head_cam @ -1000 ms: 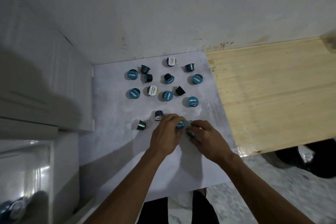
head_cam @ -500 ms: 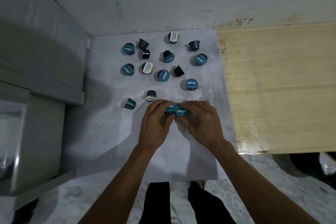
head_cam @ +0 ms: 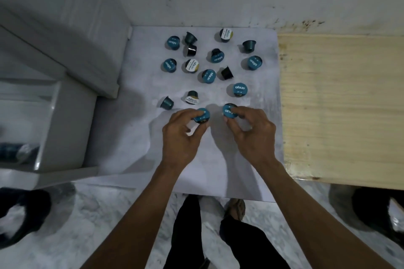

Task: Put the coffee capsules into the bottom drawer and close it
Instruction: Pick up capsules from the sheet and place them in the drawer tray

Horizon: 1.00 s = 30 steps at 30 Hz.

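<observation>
On the white table top [head_cam: 251, 159], near its front, the left hand [head_cam: 181, 137] pinches a teal-lidded coffee capsule [head_cam: 202, 116] and the right hand [head_cam: 253, 135] pinches a second teal capsule [head_cam: 230, 111], fingers curled round each. More loose capsules [head_cam: 208, 76] lie scattered further back, some on their sides. To the left an open drawer [head_cam: 65, 129] of the white cabinet seems to hold a few capsules already, though that corner is dim. The step in hand looks like gathering; next, both hands must carry their capsules leftward over the drawer wall and release them inside.
</observation>
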Each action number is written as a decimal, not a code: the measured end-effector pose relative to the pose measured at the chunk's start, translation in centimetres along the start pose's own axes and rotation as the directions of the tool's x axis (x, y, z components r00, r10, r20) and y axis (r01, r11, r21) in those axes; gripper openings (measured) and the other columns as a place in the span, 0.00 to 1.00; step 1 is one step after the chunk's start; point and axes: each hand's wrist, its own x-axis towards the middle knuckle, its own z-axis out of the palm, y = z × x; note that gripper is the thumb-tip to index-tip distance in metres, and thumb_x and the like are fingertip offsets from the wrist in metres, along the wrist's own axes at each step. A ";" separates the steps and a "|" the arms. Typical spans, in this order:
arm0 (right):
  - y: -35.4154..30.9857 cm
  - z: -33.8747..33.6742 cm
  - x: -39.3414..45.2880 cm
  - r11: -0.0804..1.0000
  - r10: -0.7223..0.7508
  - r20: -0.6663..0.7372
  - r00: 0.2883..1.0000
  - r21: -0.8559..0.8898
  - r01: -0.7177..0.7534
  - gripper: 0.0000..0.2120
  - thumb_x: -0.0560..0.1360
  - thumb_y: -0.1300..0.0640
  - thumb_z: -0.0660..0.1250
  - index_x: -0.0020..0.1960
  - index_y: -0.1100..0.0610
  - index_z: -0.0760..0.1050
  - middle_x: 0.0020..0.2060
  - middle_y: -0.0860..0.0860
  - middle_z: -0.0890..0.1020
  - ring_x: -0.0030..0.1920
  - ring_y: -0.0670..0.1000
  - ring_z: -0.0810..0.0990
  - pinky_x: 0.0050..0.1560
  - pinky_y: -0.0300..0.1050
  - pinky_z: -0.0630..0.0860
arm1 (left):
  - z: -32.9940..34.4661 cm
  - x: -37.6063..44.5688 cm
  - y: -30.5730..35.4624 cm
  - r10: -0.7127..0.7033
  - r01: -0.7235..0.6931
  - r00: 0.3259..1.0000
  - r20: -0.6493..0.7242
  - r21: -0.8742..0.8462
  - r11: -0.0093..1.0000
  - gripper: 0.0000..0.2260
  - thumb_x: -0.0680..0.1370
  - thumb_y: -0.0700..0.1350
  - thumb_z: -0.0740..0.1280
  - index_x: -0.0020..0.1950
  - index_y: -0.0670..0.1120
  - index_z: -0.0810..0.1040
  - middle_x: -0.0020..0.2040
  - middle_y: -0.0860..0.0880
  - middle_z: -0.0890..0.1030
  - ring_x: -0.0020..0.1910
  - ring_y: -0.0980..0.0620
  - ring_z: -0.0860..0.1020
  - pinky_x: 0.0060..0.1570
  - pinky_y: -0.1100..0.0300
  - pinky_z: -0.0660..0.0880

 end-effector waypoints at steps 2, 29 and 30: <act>-2.2 -0.6 0.5 0.999 0.014 0.007 1.000 0.029 -0.014 0.11 0.70 0.60 0.77 0.51 0.57 0.83 0.47 0.51 0.85 0.45 0.52 0.81 0.46 0.44 0.78 | -2.1 -0.1 1.7 -0.009 0.009 0.999 -0.039 -0.002 1.000 0.11 0.72 0.42 0.76 0.54 0.44 0.83 0.52 0.51 0.83 0.49 0.54 0.80 0.38 0.58 0.78; -38.5 19.4 -4.3 0.967 -0.068 0.322 0.944 0.254 -0.017 0.10 0.70 0.54 0.76 0.51 0.49 0.83 0.45 0.44 0.84 0.45 0.42 0.79 0.41 0.27 0.72 | -49.7 -2.0 -8.5 -0.124 0.138 0.986 -0.110 0.128 0.982 0.12 0.69 0.42 0.78 0.51 0.48 0.84 0.48 0.58 0.83 0.45 0.59 0.82 0.41 0.66 0.80; -38.9 20.2 -4.3 0.969 -0.059 0.335 0.940 0.246 -0.027 0.10 0.70 0.54 0.77 0.51 0.48 0.83 0.45 0.43 0.84 0.45 0.41 0.79 0.41 0.28 0.72 | -50.4 -1.3 -9.3 -0.137 0.147 0.987 -0.082 0.143 0.979 0.12 0.69 0.43 0.78 0.51 0.48 0.84 0.48 0.57 0.83 0.45 0.61 0.82 0.41 0.68 0.79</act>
